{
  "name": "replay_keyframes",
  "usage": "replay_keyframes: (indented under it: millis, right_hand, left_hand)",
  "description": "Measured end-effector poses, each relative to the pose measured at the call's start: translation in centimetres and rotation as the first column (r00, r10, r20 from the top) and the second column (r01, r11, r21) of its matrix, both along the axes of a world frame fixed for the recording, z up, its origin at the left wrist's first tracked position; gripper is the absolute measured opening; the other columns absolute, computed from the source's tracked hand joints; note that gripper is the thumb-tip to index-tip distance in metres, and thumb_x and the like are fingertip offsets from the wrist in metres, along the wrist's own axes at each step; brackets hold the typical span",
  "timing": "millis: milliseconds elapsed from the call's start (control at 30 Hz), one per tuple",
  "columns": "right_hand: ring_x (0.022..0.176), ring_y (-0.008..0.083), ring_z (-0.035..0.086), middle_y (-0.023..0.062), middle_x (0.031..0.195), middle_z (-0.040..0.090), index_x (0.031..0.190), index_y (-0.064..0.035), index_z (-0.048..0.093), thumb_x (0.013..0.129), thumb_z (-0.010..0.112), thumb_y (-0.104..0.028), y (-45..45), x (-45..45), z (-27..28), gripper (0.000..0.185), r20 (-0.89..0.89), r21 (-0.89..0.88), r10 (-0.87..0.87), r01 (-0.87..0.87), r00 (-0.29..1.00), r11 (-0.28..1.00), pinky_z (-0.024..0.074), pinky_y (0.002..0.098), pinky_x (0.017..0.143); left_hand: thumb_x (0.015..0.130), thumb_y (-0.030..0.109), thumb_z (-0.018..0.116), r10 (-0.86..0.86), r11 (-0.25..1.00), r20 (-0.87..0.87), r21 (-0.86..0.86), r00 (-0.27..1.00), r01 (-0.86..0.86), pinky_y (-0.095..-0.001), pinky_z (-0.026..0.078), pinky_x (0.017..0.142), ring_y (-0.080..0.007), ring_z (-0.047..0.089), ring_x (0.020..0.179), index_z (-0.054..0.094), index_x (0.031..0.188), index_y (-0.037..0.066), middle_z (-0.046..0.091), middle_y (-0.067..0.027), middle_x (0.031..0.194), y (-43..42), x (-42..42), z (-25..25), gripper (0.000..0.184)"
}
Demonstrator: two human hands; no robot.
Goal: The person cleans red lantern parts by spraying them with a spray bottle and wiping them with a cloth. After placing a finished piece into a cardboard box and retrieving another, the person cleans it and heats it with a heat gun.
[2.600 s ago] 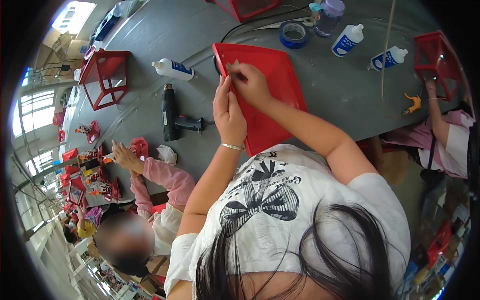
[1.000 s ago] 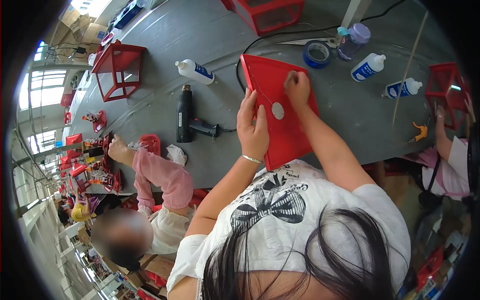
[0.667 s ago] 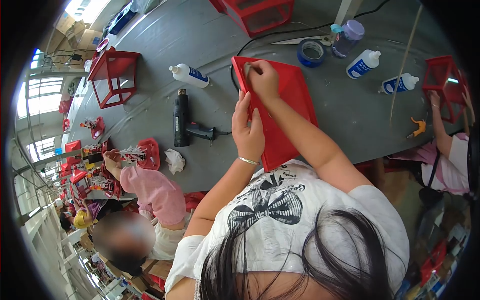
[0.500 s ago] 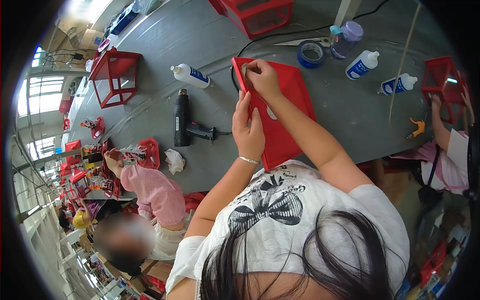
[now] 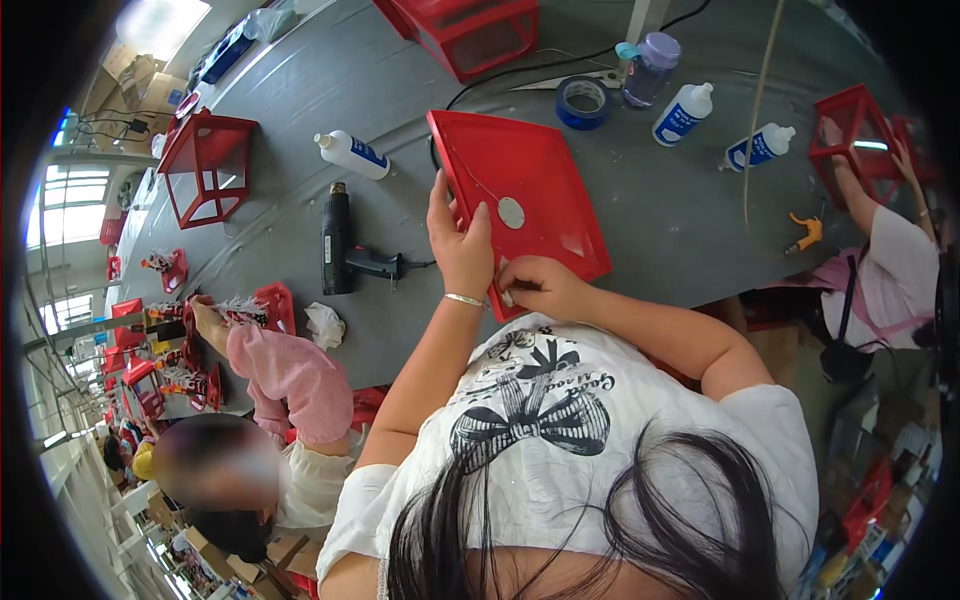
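Note:
A red tray-like panel (image 5: 540, 190) with raised edges lies tilted in front of me. A pale round disc (image 5: 511, 213) with a thin wire rests on its inner face. My left hand (image 5: 462, 238) grips the panel's left edge, thumb on the inner side and fingers around the outside. At the near left corner, my right hand (image 5: 540, 288) is closed in a pinch on a small pale piece, pressed to the panel's edge; what the piece is cannot be made out.
Left of the panel are a heat gun (image 5: 338, 240) and a white bottle (image 5: 352, 155). Blue tape (image 5: 583, 102), a purple-lidded bottle (image 5: 651, 70) and two glue bottles stand beyond. Red lantern frames (image 5: 207, 167) are around. Co-workers sit on both sides, one in pink sleeves (image 5: 295, 375).
My right hand has moved from the panel's far left corner down to its near corner, uncovering the disc. My left hand still holds the left edge. The view has shifted slightly.

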State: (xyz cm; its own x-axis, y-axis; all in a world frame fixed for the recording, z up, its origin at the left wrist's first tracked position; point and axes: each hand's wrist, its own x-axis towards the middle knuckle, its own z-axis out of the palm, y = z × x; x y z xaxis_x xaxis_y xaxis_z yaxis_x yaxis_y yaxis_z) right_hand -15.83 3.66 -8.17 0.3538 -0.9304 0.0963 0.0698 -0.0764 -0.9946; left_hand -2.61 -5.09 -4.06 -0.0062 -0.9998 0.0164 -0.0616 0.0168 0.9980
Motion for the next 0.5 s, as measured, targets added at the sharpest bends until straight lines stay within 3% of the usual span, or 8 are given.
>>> replay_keyframes:
  millis: [33, 167, 233, 300, 333, 400, 433, 500]
  right_hand:
    - [0.089, 0.0203, 0.067, 0.0085, 0.097, 0.069, 0.096, -0.0024, 0.068, 0.084, 0.068, -0.003, -0.2, -0.7, -0.3, 0.012, -0.052, -0.088, 0.001, -0.006, 0.999, 0.996, 0.0521, 0.0345, 0.085]
    - [0.100, 0.0194, 0.068, 0.0083, 0.092, 0.069, 0.092, 0.0008, 0.068, 0.082, 0.072, -0.003, -1.3, -5.3, -3.6, 0.011, -0.175, 0.244, 0.224, -0.178, 0.959, 0.953, 0.0510, 0.0323, 0.091]
    - [0.092, 0.0255, 0.069, 0.0119, 0.092, 0.069, 0.090, -0.0011, 0.068, 0.081, 0.070, -0.006, -0.4, -8.1, -6.1, 0.010, -0.351, 0.234, 0.206, -0.127, 0.914, 0.964, 0.0527, 0.0357, 0.086]
    - [0.088, 0.0308, 0.067, 0.0145, 0.093, 0.068, 0.088, -0.0027, 0.068, 0.081, 0.066, -0.008, 0.5, -10.3, -7.5, 0.009, -0.695, 0.120, 0.240, -0.219, 0.678, 0.968, 0.0526, 0.0392, 0.082]
    - [0.086, 0.0334, 0.066, 0.0158, 0.093, 0.068, 0.088, -0.0035, 0.067, 0.081, 0.065, -0.009, 0.9, -10.9, -7.8, 0.009, -0.830, 0.083, 0.222, -0.279, 0.512, 0.957, 0.0526, 0.0409, 0.080]
    - [0.083, 0.0374, 0.063, 0.0175, 0.094, 0.067, 0.087, -0.0042, 0.067, 0.080, 0.062, -0.010, 1.3, -10.8, -7.9, 0.010, -0.869, 0.078, 0.162, -0.193, 0.468, 0.978, 0.0514, 0.0438, 0.078]
    - [0.081, 0.0394, 0.062, 0.0183, 0.094, 0.066, 0.087, -0.0046, 0.066, 0.080, 0.061, -0.011, 1.7, -10.5, -7.5, 0.011, -0.885, 0.075, 0.138, -0.156, 0.445, 0.985, 0.0509, 0.0453, 0.077]
    - [0.080, 0.0374, 0.063, 0.0175, 0.089, 0.067, 0.088, -0.0050, 0.067, 0.079, 0.063, -0.009, 2.0, -11.0, -6.8, 0.011, -0.769, -0.224, -0.263, 0.140, 0.583, 0.965, 0.0518, 0.0438, 0.075]
  left_hand:
    - [0.092, 0.008, 0.063, 0.018, 1.000, 0.033, 0.017, 0.999, -0.019, -0.0331, 0.052, 0.094, -0.0224, 0.058, 0.119, 0.042, 0.147, 0.004, 0.049, -0.0146, 0.138, 0.1, 0.2, -0.3, 0.059]
    - [0.090, 0.010, 0.065, 0.033, 0.998, 0.235, 0.045, 0.971, -0.045, -0.0311, 0.052, 0.092, -0.0210, 0.061, 0.114, 0.040, 0.147, -0.001, 0.052, -0.0162, 0.137, 1.3, 1.6, 0.1, 0.063]
    - [0.091, 0.011, 0.065, 0.029, 0.997, 0.074, 0.069, 0.997, -0.034, -0.0310, 0.051, 0.091, -0.0196, 0.061, 0.111, 0.039, 0.147, -0.003, 0.053, -0.0166, 0.137, 2.1, 2.9, -0.6, 0.063]
    - [0.093, 0.014, 0.065, 0.068, 0.997, -0.041, 0.041, 0.997, -0.066, -0.0294, 0.051, 0.088, -0.0157, 0.063, 0.104, 0.047, 0.139, -0.008, 0.062, -0.0142, 0.126, 3.0, 3.4, -0.8, 0.054]
    - [0.093, 0.015, 0.066, 0.057, 0.992, -0.019, 0.111, 0.998, -0.054, -0.0284, 0.051, 0.087, -0.0149, 0.063, 0.102, 0.051, 0.135, -0.008, 0.064, -0.0126, 0.121, 3.3, 3.9, -0.7, 0.051]
    - [0.093, 0.016, 0.067, 0.043, 0.966, 0.018, 0.253, 0.999, -0.046, -0.0264, 0.050, 0.085, -0.0134, 0.063, 0.098, 0.058, 0.128, -0.009, 0.069, -0.0093, 0.110, 3.8, 5.0, -0.6, 0.043]
    - [0.093, 0.015, 0.068, 0.096, 0.973, -0.038, 0.216, 0.995, -0.085, -0.0241, 0.049, 0.081, -0.0113, 0.063, 0.091, 0.065, 0.117, -0.007, 0.070, -0.0058, 0.099, 4.2, 4.9, 0.0, 0.033]
    - [0.094, 0.015, 0.067, 0.090, 0.967, -0.207, 0.251, 0.974, -0.036, -0.0238, 0.049, 0.078, -0.0100, 0.063, 0.088, 0.066, 0.115, -0.006, 0.070, -0.0052, 0.099, 3.9, 6.8, -0.9, 0.030]
